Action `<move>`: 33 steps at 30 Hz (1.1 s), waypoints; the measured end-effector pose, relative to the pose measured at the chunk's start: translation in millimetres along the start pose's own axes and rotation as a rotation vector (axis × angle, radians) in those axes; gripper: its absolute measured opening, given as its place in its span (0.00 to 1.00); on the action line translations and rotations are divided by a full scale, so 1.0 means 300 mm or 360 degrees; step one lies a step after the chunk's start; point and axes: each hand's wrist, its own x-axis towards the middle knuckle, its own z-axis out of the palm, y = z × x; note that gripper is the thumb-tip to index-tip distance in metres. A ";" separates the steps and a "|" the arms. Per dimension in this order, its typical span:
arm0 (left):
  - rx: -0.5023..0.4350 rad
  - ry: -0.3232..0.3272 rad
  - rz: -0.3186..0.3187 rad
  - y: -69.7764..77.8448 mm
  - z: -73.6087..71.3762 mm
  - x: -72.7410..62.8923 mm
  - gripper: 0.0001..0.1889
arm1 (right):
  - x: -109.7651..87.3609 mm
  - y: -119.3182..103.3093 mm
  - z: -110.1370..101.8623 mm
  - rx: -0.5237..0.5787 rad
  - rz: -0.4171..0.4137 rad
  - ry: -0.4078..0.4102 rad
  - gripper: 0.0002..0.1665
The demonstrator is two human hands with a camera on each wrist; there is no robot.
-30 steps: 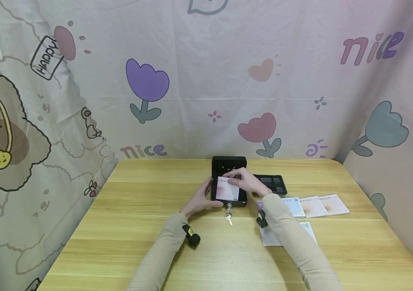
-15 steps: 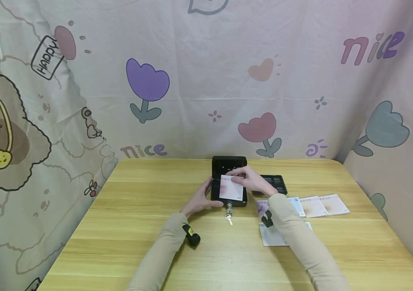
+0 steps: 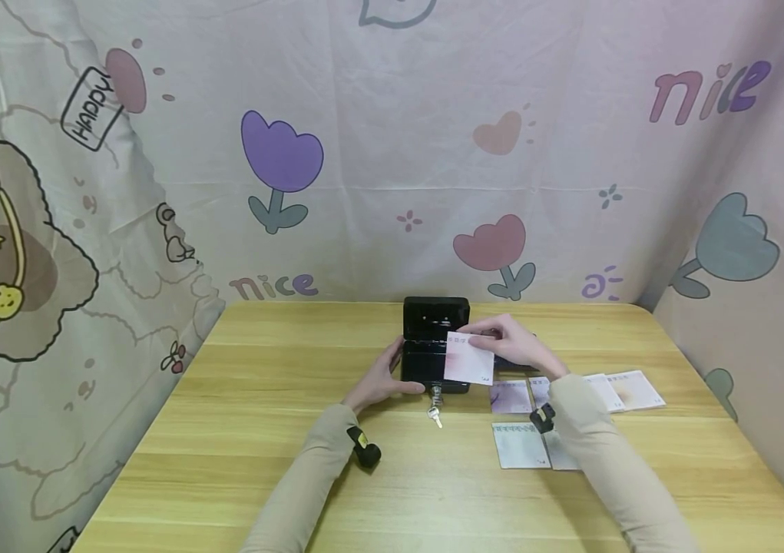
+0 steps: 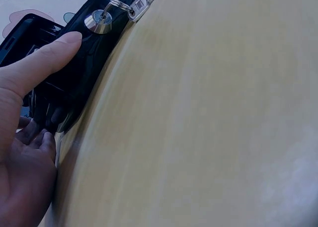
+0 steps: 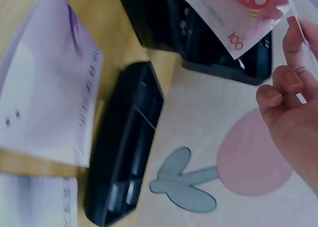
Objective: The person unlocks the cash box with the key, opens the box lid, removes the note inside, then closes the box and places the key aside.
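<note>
A small black cash box [image 3: 423, 365] stands at the far middle of the table with its lid raised. My left hand [image 3: 378, 382] grips its left front corner; in the left wrist view the thumb [image 4: 54, 53] lies on the front rim beside the round lock [image 4: 98, 22], the fingers at the side. Keys [image 3: 435, 415] hang from the lock on a ring. My right hand [image 3: 512, 342] pinches a pinkish-white paper note [image 3: 469, 361] by its upper right part, over the box's right edge. In the right wrist view this note reads 100.
A black compartment tray [image 5: 124, 147] lies right of the box, mostly behind my right hand in the head view. Paper notes lie at the right: a purple one [image 3: 511, 397], beige ones [image 3: 633, 389] and a pale greenish one [image 3: 521, 445]. A printed curtain [image 3: 378, 153] hangs behind the table.
My right hand has moved right with the note, from over the inside of the box to its right edge. More of the box interior shows. My left hand has stayed in place.
</note>
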 end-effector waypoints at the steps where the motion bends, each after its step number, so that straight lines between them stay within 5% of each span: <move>1: 0.0001 -0.0002 -0.0001 -0.001 0.000 0.000 0.61 | -0.008 -0.004 -0.009 0.0028 -0.0007 0.0011 0.17; 14: -0.0014 -0.0012 -0.0003 0.001 -0.002 -0.002 0.60 | -0.141 -0.025 -0.146 0.0031 -0.0058 0.0025 0.17; 24: -0.0008 -0.0017 -0.0013 0.004 0.001 -0.005 0.61 | -0.311 0.037 -0.248 -0.0052 0.0196 -0.0127 0.16; 33: 0.0019 -0.0006 -0.0007 -0.001 -0.003 -0.002 0.62 | -0.456 0.126 -0.301 0.0013 0.0294 -0.0206 0.17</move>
